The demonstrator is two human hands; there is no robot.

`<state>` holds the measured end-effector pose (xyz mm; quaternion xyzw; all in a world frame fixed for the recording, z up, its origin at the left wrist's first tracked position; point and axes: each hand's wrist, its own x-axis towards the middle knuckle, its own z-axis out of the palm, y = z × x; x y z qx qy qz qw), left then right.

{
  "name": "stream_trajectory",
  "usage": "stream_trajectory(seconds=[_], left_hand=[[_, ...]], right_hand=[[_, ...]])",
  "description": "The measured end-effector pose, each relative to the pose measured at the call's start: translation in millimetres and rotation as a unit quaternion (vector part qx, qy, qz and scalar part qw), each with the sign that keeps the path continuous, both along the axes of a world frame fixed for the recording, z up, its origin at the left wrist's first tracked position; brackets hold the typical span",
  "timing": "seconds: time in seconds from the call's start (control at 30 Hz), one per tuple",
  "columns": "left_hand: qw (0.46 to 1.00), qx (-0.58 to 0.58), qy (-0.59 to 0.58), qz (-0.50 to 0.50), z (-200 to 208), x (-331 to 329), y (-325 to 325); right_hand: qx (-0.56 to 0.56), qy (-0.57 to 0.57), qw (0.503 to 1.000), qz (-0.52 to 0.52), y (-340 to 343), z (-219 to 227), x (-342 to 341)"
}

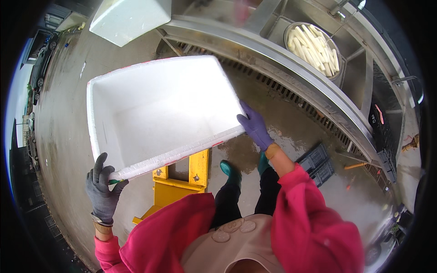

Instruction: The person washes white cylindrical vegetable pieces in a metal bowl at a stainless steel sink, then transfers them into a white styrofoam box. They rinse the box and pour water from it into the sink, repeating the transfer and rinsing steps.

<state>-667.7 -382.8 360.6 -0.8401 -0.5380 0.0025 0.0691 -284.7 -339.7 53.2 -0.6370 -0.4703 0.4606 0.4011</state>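
- The white foam box (164, 98) is held up between both hands above the floor (63, 136), its open side tilted toward the person.
- Left hand (102, 193), gray-gloved: fingers clamped on the box's near left corner, the box lying to their right.
- Right hand (257, 129), purple-gloved: fingers clamped on the right edge near the front corner, the box lying to their left.
- A yellow stand (198, 168) sits lower, partly hidden by the box; the metal counter (277, 59) runs beyond.
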Motion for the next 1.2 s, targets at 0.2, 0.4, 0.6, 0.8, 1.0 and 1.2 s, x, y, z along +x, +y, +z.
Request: stream_trajectory(seconds=[0.2, 0.4, 0.6, 0.8, 1.0, 1.2], left_hand=[[0.994, 0.090, -0.051, -0.040, 73, 30, -37], [0.971, 0.178, -0.087, -0.134, 122, 111, -4], [0.952, 0.178, -0.098, -0.227, 137, 242, 95], [0.963, 0.139, -0.071, -0.220, 114, 356, 152], [0.960, 0.121, -0.105, -0.231, 63, 406, 180], [0.952, 0.108, -0.158, -0.238, 17, 430, 181]], right_hand=[[0.094, 0.014, 0.995, -0.015, -12, 134, 69], [0.218, -0.024, 0.972, -0.084, -10, 227, 175], [0.133, 0.005, 0.977, -0.166, 24, 237, 299], [0.112, 0.057, 0.962, -0.243, 42, 196, 402], [0.132, 0.140, 0.944, -0.268, 46, 169, 461], [0.147, 0.396, 0.856, -0.297, 38, 123, 515]])
